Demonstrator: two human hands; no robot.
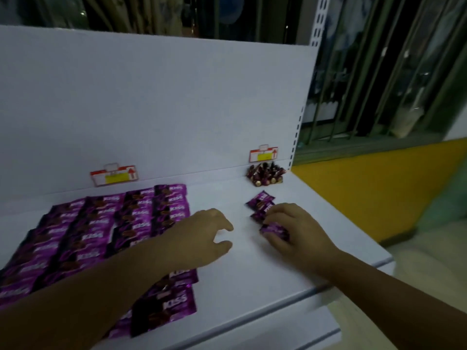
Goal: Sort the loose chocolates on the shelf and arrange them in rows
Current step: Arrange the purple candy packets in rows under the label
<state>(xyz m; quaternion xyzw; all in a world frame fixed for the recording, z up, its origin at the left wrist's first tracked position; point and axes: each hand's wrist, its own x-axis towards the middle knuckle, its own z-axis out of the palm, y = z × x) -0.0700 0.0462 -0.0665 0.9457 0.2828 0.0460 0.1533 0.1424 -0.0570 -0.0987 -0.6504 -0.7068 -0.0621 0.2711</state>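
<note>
Sorting, rows at nine o'clock: purple packets (101, 231) lie overlapped in four columns on the white shelf (252, 269), probably so each name shows; near ends cut off by the frame and the forearm
Left hand (199, 236): empty, fingers spread apart, hovering just right of the rows; likely ready to take the next packet
Right hand (293, 228): at three o'clock, fingers closed on a loose packet (274, 229); a few loose ones (260, 200) just beyond, partly hidden
Dark chocolates (265, 174): clustered at one o'clock against the back panel under a price tag (263, 154); tag print unreadable, count unclear
</note>
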